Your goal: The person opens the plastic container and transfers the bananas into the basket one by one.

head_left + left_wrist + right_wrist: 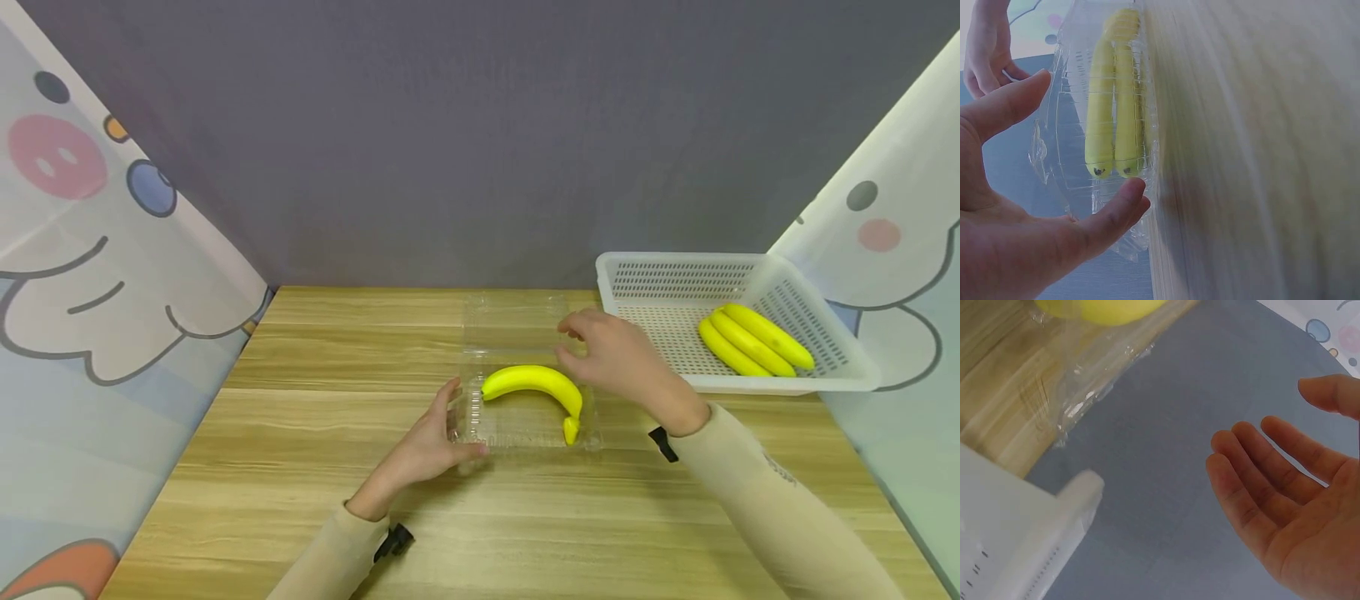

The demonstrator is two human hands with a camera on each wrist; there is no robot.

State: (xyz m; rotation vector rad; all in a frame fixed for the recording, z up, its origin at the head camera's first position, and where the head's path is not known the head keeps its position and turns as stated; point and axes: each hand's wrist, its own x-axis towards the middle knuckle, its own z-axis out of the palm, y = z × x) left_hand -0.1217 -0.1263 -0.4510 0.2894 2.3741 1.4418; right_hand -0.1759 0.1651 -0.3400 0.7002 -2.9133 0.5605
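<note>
A clear plastic clamshell box [517, 421] lies on the table with its lid [510, 325] folded back. In the head view one yellow banana [534, 379] shows in it, curved along the far and right sides. The left wrist view shows two dark-tipped bananas [1100, 119] through the clear wall, one above the other. My left hand [427, 446] is at the box's left side, thumb and fingers spread along its corners; whether it touches the wall is unclear. Above the box's right side hovers my right hand [611, 354], fingers loosely bent, nothing in it.
A white perforated basket [832, 333] stands at the back right, with several bananas [757, 340] side by side in its right part. Behind the wooden table [322, 375] rises a grey wall [420, 150]. Cartoon-printed panels [120, 275] flank both sides.
</note>
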